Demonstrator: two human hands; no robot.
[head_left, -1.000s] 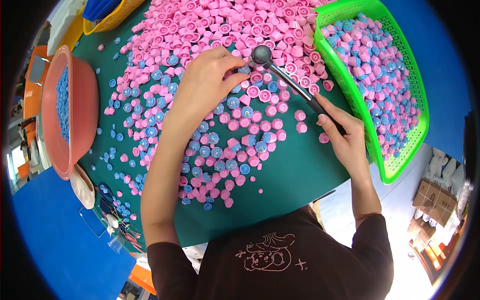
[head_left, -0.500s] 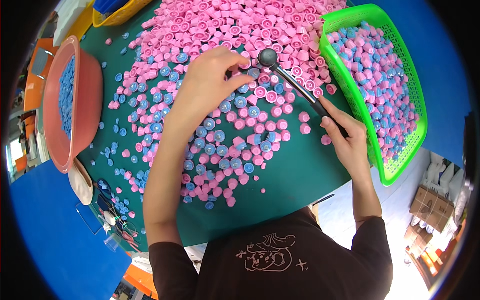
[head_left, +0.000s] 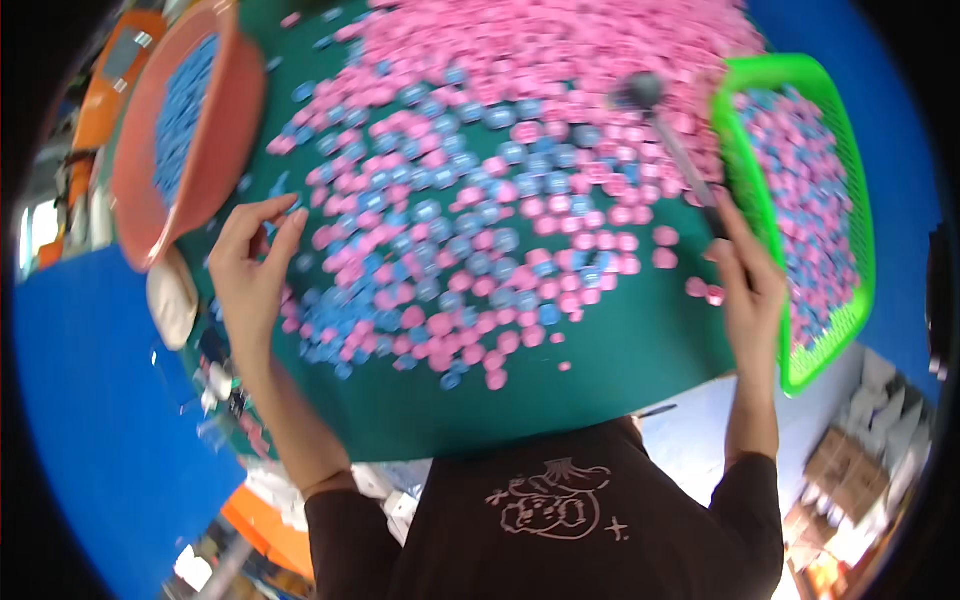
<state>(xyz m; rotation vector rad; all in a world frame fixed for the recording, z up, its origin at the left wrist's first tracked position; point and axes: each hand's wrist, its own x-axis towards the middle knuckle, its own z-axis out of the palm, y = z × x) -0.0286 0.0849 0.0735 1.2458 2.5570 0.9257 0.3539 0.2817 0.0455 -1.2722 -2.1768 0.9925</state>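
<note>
Dark brown was the shirt (head_left: 555, 525), nearest, with forearms reaching over the green desk (head_left: 640, 335). The right hand (head_left: 750, 275) was wrapped around the low end of the hammer (head_left: 683, 160), perhaps to leave its black head free for swinging. The left hand (head_left: 245, 265) curved thumb and forefinger together near some blue caps (head_left: 335, 310); blur hid whether it pinched one. Presumably for short reach, the green basket (head_left: 785, 68) stood just beside the right hand, and the salmon basin (head_left: 235, 120) beyond the left. Farthest, pink cups (head_left: 540, 40) were heaped.
</note>
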